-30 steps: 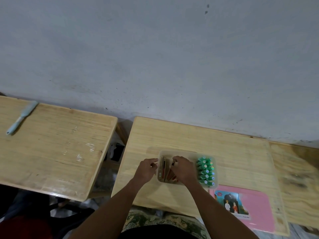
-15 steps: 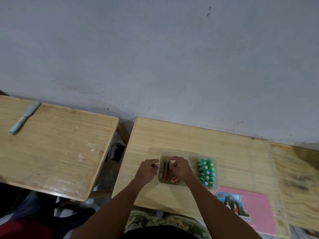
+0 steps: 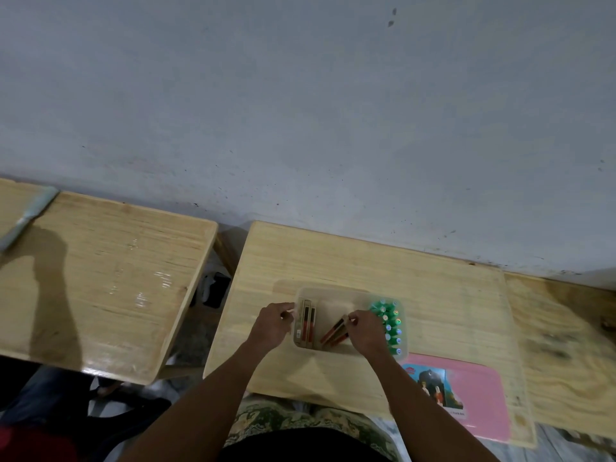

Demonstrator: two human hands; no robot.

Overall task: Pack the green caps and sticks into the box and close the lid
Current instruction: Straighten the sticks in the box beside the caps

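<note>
Sticks (image 3: 333, 330) slanted in box (image 3: 334, 290), right hand (image 3: 366, 332) fingers pinching them, left hand (image 3: 271, 325) fingers pinching rim

Clear box (image 3: 336, 296) sits on wooden surface (image 3: 440, 295). Green caps (image 3: 390, 323) packed upright in the box's right end. Flat sticks (image 3: 306, 323) lie along the box's left wall; slanted sticks (image 3: 333, 331) lie mid-box. Left hand (image 3: 271, 325) grips the box's left rim, fingers curled. Right hand (image 3: 365, 332) pinches the far end of the slanted sticks. Pink sheet (image 3: 480, 403) with a picture lies near-right of the box, just apart from it. Second surface (image 3: 100, 278) stands left of the box, with a blurred pale-blue tool (image 3: 26, 216) on it.
</note>
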